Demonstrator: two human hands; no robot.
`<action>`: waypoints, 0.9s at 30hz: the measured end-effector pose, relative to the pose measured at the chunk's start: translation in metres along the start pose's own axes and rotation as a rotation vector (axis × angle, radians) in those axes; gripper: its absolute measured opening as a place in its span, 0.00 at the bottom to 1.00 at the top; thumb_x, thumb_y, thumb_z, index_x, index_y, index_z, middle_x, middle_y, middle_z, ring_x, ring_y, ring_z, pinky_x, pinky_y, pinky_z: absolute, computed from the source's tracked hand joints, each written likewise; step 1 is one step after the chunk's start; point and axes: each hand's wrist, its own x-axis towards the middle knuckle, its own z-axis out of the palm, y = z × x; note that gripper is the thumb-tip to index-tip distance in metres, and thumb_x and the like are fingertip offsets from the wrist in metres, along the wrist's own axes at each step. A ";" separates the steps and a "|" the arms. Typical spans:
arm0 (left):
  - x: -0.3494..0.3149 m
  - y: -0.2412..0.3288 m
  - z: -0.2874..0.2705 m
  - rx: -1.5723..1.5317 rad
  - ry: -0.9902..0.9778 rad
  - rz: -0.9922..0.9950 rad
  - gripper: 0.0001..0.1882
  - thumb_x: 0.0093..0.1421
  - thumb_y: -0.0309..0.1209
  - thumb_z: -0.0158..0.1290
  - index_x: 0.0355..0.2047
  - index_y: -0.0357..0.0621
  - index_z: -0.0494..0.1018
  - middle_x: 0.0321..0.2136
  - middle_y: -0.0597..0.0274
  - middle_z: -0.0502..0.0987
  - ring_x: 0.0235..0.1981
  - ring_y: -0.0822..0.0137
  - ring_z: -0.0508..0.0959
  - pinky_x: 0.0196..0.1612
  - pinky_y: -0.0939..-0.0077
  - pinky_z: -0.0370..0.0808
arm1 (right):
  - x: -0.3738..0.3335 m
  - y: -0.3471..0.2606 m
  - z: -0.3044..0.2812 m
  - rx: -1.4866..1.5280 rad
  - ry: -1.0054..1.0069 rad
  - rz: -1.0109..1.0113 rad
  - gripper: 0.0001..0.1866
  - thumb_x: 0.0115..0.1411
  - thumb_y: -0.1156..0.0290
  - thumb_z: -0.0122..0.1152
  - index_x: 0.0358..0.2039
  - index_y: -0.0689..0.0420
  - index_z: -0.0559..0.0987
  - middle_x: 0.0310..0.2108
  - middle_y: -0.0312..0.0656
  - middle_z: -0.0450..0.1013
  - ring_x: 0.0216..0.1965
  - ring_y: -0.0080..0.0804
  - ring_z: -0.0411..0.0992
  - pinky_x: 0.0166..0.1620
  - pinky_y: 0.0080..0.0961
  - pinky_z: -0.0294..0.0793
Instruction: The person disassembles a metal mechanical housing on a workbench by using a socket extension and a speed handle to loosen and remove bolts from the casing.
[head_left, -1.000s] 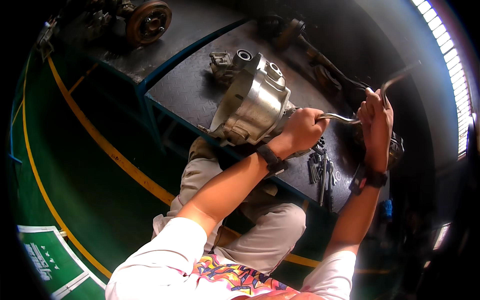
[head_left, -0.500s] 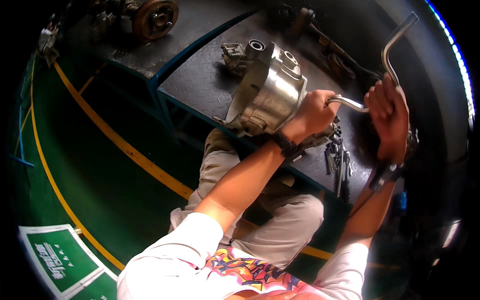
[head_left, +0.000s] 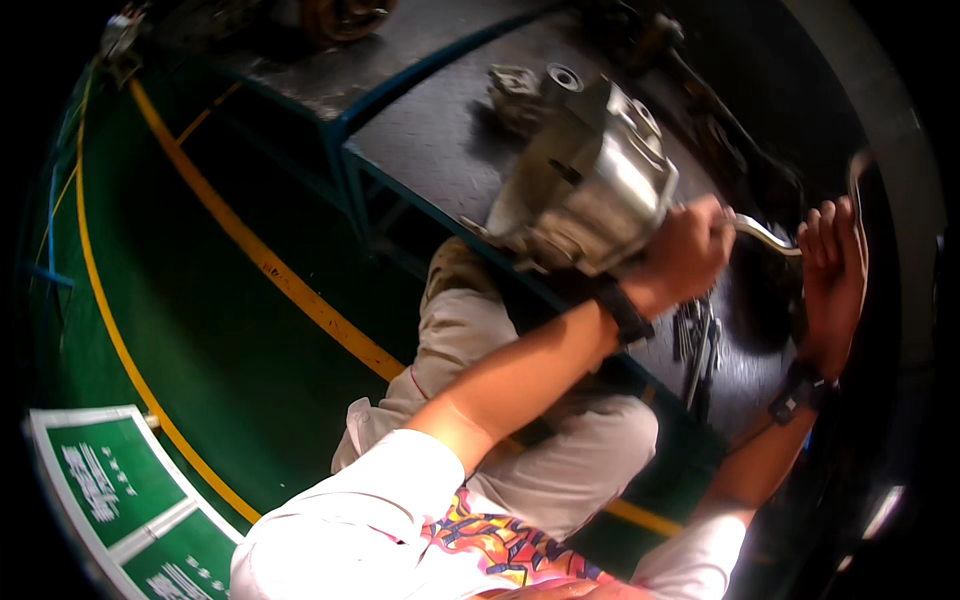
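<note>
A crank-shaped metal speed brace [head_left: 768,236] runs between my two hands. My left hand [head_left: 690,248] is closed around its end, close beside a bell-shaped cast metal gearbox housing [head_left: 628,175] on the bench; the brace's tip is hidden by that hand. At the right, my right hand [head_left: 832,268] is on the cranked part of the brace, its fingers bent against it and somewhat blurred. The brace's far end rises above this hand. The housing lies with its wide open mouth facing left.
The housing rests on a dark metal bench [head_left: 420,150] with a blue frame. Behind it sits a small cast part [head_left: 515,90] with a ring [head_left: 564,77]. Wrenches and sockets [head_left: 700,340] lie near the bench edge. Rusty shafts and a brake drum [head_left: 345,18] are farther back.
The whole view has shifted, so the bench and housing appear farther right. The brace's free end has swung to a more upright angle, and my right fingers look straighter. Both hands stay on the brace.
</note>
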 end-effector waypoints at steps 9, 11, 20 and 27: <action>-0.016 -0.018 0.022 0.194 -0.049 0.124 0.11 0.68 0.36 0.56 0.35 0.40 0.72 0.29 0.41 0.82 0.35 0.38 0.84 0.39 0.45 0.79 | 0.016 0.004 0.059 0.352 -0.021 0.172 0.14 0.80 0.63 0.51 0.36 0.56 0.67 0.30 0.33 0.57 0.27 0.22 0.57 0.33 0.24 0.64; -0.010 -0.012 0.019 0.075 0.031 0.101 0.10 0.68 0.35 0.56 0.35 0.40 0.71 0.29 0.41 0.81 0.36 0.37 0.83 0.39 0.44 0.78 | -0.001 -0.006 0.037 0.265 -0.168 0.155 0.14 0.81 0.63 0.50 0.37 0.56 0.67 0.30 0.33 0.57 0.27 0.20 0.56 0.32 0.23 0.61; -0.011 -0.007 0.023 -0.010 0.079 0.108 0.10 0.71 0.33 0.53 0.38 0.39 0.69 0.33 0.41 0.80 0.40 0.35 0.81 0.42 0.42 0.75 | 0.071 0.025 -0.019 -0.494 0.433 0.015 0.11 0.77 0.59 0.61 0.42 0.54 0.77 0.32 0.31 0.70 0.32 0.18 0.67 0.37 0.17 0.69; -0.010 -0.031 0.025 0.085 -0.046 0.136 0.07 0.72 0.30 0.51 0.39 0.39 0.68 0.35 0.42 0.80 0.39 0.35 0.80 0.42 0.43 0.75 | 0.075 0.023 0.035 0.475 0.137 0.335 0.14 0.78 0.62 0.56 0.41 0.62 0.72 0.34 0.41 0.69 0.36 0.31 0.71 0.43 0.27 0.74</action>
